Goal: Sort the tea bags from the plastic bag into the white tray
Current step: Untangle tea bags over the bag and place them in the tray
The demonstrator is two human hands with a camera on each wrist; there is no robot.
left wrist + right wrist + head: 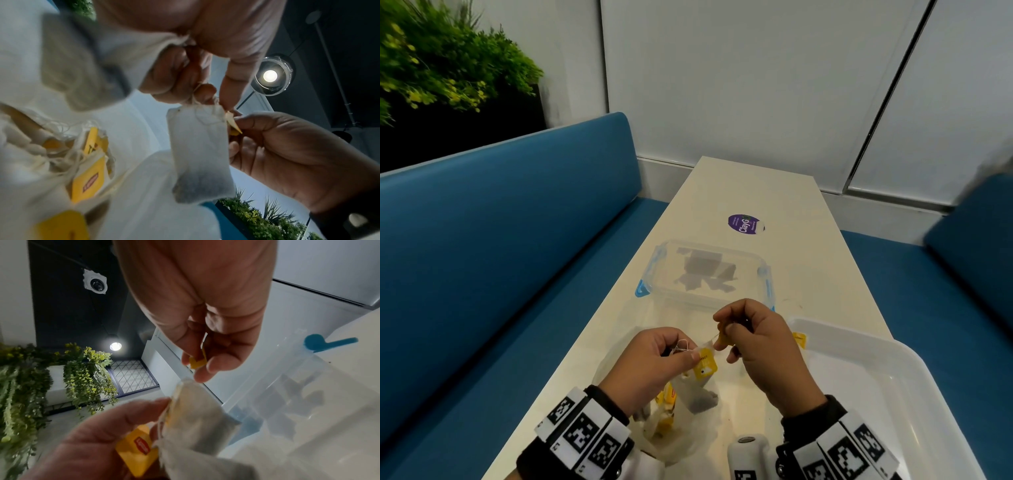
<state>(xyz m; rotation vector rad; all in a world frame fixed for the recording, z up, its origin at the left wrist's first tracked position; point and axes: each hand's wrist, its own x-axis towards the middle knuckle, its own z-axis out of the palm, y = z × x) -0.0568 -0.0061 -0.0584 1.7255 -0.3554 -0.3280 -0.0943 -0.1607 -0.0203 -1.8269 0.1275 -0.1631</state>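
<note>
My left hand (671, 356) pinches the top and tangled white strings of a tea bag (199, 155), which hangs below the fingers over the plastic bag (681, 421). My right hand (736, 334) pinches a small yellow tag (197, 361) joined to that tea bag by its string. Another yellow tag (705, 368) dangles by the left thumb. Several more tea bags with yellow tags (90, 177) lie bunched in the plastic bag below. The white tray (900, 387) sits at my right; a yellow tag (799, 339) shows at its near-left corner.
A clear lidded container with blue clips (705, 274) stands just beyond my hands, dark items inside. A purple round sticker (744, 224) lies farther up the cream table (808, 240). Blue bench seats (500, 257) run along both sides.
</note>
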